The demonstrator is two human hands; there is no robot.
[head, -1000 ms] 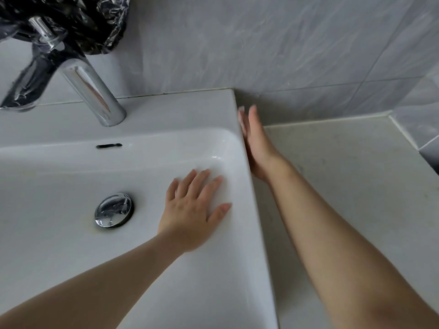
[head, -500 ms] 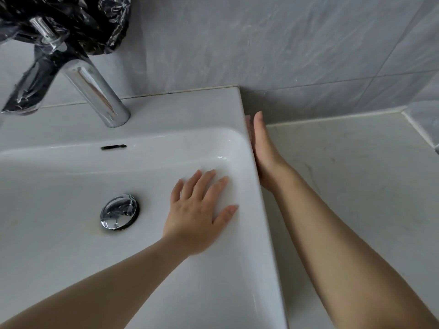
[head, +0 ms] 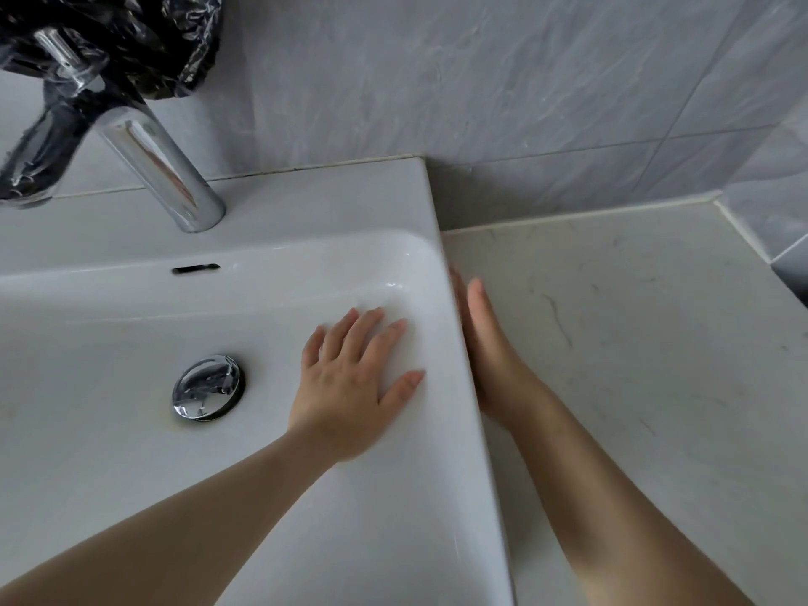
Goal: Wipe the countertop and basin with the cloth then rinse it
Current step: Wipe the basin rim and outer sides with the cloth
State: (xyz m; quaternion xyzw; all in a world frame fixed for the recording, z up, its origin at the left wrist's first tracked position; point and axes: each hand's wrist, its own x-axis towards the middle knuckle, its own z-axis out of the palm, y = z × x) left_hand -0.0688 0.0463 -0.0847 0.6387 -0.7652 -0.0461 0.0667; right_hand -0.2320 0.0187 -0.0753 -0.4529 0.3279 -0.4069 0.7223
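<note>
Cloth: can't make it out, and can't tell if it's under either hand. Basin (head: 109, 343) is white and rectangular, filling the left and centre of the view. Worktop (head: 634, 365) is pale veined stone, butting against the basin's right side and running back to the wall. Left hand (head: 350, 387) is inside the basin, palm down, with its fingers (head: 371, 330) straight and spread. It lies flat on the curve where the floor meets the right inner wall, nothing gripped. Right hand (head: 489, 356) is outside the basin, edge-on, fingers straight and together. It's pressed along the basin's outer right wall where that wall meets the worktop, gripping nothing visible. The rim runs between the two hands. Chrome plug (head: 207, 387) sits in the basin floor, left of the left hand and apart from it. Overflow slot (head: 195, 269) is in the back wall. Chrome tap (head: 161, 168) stands on the back ledge, leaning left. Black plastic bag (head: 131, 37) is bunched over the tap's top. Grey tiled wall (head: 481, 80) is behind.
</note>
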